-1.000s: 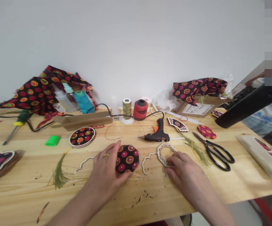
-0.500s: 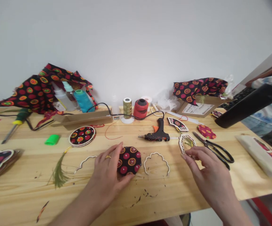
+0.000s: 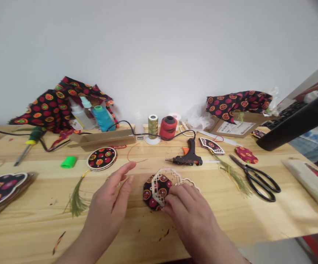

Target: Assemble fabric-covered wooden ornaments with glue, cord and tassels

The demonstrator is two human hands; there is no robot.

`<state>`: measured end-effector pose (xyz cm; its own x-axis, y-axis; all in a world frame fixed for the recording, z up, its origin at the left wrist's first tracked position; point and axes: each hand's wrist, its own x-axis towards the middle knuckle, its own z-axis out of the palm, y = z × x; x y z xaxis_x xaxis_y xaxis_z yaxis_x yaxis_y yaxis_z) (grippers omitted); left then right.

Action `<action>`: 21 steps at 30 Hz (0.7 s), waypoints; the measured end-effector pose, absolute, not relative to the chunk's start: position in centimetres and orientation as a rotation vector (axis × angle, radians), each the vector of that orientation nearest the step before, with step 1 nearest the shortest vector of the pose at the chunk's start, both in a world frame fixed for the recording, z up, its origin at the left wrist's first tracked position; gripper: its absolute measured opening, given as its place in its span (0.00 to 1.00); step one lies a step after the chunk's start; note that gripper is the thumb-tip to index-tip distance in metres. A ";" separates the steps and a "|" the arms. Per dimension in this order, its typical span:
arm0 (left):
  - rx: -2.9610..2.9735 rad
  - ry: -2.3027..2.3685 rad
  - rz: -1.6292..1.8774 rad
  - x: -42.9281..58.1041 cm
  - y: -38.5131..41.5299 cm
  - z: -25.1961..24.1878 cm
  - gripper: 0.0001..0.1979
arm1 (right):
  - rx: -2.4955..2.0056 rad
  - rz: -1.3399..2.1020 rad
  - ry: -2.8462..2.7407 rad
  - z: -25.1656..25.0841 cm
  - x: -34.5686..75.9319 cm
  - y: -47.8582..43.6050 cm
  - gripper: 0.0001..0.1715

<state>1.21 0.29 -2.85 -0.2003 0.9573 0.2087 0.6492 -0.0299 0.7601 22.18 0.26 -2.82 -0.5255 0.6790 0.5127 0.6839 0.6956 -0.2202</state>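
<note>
Pinching lattice frame [image 3: 153, 185] in right hand [image 3: 187, 209] over fabric-covered octagon [image 3: 148, 196], half-blocking scalloped outline [image 3: 189, 180]; gripping nothing in left hand [image 3: 110, 198], near tassel [image 3: 77, 200]; facing glue gun [image 3: 191, 158], scissors [image 3: 248, 169].

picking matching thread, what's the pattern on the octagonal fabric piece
The fabric piece is black with magenta dots and orange-ringed circles, best seen in the head view.

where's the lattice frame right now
In the head view, the lattice frame is just below and right of centre, held in the right hand and overlapping the patterned octagon.
</note>
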 end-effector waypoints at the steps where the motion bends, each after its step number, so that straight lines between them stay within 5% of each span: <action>1: 1.668 1.859 1.095 1.2 0.2 -3.0 0.20 | -1.034 -0.025 -2.363 -3.1 21.7 0.3 0.06; 11: 1.811 1.722 1.043 1.8 0.0 -4.5 0.20 | -1.122 0.103 -2.410 -3.2 21.1 0.7 0.10; 14: 1.942 1.759 0.917 2.1 -0.3 -4.8 0.28 | -1.256 0.169 -2.338 -2.6 23.1 0.9 0.15; 18: 2.137 1.741 0.652 2.7 -0.7 -5.0 0.44 | -1.419 0.216 -2.434 -2.5 26.1 1.5 0.33; 21: 2.236 1.707 0.549 3.0 -0.5 -5.1 0.49 | -1.465 0.259 -2.477 -2.8 27.2 1.8 0.33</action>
